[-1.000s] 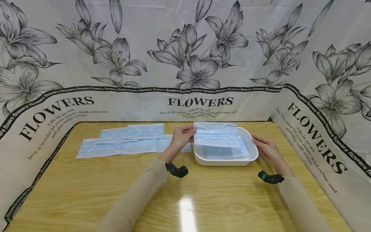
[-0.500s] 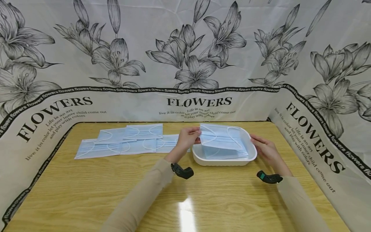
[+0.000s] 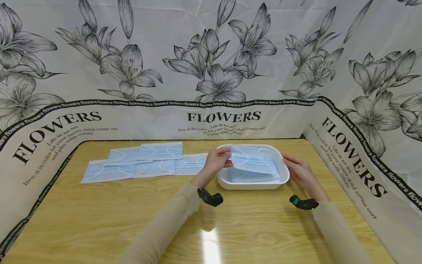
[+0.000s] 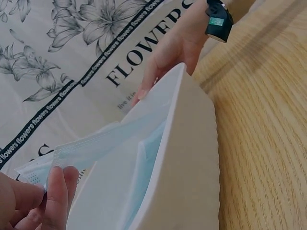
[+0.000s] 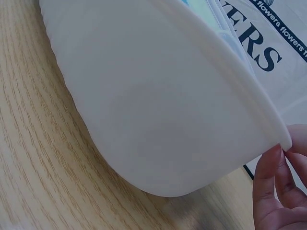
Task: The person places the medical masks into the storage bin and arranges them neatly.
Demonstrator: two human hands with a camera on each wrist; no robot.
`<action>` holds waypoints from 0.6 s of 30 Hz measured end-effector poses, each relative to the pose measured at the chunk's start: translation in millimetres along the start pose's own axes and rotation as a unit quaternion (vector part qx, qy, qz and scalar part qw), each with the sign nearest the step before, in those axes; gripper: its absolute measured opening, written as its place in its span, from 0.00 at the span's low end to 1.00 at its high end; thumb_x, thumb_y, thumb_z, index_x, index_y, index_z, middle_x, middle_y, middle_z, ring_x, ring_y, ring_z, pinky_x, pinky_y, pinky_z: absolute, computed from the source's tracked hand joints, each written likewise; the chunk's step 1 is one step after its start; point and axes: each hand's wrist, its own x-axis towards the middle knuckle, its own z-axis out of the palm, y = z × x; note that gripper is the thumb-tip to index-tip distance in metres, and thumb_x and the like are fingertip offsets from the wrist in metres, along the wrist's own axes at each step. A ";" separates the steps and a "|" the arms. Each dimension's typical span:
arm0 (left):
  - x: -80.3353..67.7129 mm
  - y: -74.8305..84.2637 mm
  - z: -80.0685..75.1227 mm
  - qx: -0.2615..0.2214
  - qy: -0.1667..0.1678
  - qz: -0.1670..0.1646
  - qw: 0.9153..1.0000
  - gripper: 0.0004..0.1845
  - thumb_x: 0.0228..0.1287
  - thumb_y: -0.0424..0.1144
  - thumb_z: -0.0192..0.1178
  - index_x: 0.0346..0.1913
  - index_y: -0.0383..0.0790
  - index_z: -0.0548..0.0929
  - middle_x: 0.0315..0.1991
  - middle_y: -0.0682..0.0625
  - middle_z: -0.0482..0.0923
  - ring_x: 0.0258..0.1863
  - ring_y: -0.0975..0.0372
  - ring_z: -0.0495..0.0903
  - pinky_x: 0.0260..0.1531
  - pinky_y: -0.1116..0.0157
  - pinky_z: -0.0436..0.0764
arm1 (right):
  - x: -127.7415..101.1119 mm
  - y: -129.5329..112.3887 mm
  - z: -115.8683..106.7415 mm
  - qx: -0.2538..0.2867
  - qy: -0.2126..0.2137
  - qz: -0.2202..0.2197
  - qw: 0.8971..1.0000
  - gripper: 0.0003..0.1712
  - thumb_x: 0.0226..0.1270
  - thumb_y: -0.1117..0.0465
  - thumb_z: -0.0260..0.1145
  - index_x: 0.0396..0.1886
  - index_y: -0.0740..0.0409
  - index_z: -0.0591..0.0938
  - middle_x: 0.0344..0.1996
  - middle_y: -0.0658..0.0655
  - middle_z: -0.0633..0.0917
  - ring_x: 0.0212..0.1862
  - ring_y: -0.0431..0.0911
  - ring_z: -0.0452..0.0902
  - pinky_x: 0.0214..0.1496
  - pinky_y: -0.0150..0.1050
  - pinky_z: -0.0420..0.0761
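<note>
Pinches the left edge of a blue pleated mask (image 3: 254,158) between thumb and fingers of the left hand (image 3: 215,161). Extends rightward from that pinch, over the opening of a white tray (image 3: 254,186), with white ear loops lying along the upper face. Right under the held sheet, inside the tray, reveals part of a lower mask (image 3: 242,176); cannot tell whether touching it or just above. Across the tray from the pinch, takes hold of the right end of the rim with the right hand (image 3: 301,174), grasping it between thumb and fingertips, as seen from the right wrist. Just behind each grip, wears a black wrist device, one on the left (image 3: 211,198) and one on the right (image 3: 303,202), then beige sleeves (image 3: 165,223) running back toward the body. To the left of the left hand, shows five overlapping masks (image 3: 153,168) spread flat in two rows on a wooden table (image 3: 99,216). Beyond both grips, past the table's far edge, rises a white cloth (image 3: 158,121) printed with grey lilies and the word FLOWERS, wrapping around to both sides.
</note>
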 end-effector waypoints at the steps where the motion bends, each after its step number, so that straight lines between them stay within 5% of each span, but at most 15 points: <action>1: 0.3 -1.1 0.1 -0.001 -0.001 0.000 1.000 0.16 0.70 0.30 0.54 0.58 0.34 0.79 0.44 0.38 0.83 0.21 0.66 0.79 0.32 0.69 0.85 | 0.4 0.5 0.1 0.001 -0.002 0.000 1.000 0.19 0.69 0.61 0.62 0.59 0.50 0.80 0.40 0.32 0.84 0.45 0.25 0.79 0.46 0.20 0.79; 11: 0.5 -5.3 2.6 0.020 -0.012 0.003 1.000 0.17 0.70 0.29 0.51 0.59 0.35 0.78 0.42 0.38 0.83 0.20 0.66 0.79 0.42 0.59 0.85 | 2.8 3.2 0.4 0.007 -0.001 -0.004 1.000 0.16 0.69 0.64 0.62 0.53 0.46 0.84 0.39 0.33 0.85 0.44 0.26 0.80 0.46 0.21 0.79; 18: -0.7 -6.0 9.7 -0.001 -0.016 0.003 1.000 0.17 0.69 0.26 0.51 0.59 0.33 0.78 0.41 0.36 0.82 0.21 0.66 0.79 0.35 0.66 0.86 | 2.3 2.6 1.5 0.025 -0.001 -0.003 1.000 0.14 0.68 0.66 0.62 0.42 0.42 0.87 0.38 0.35 0.86 0.43 0.27 0.81 0.44 0.22 0.80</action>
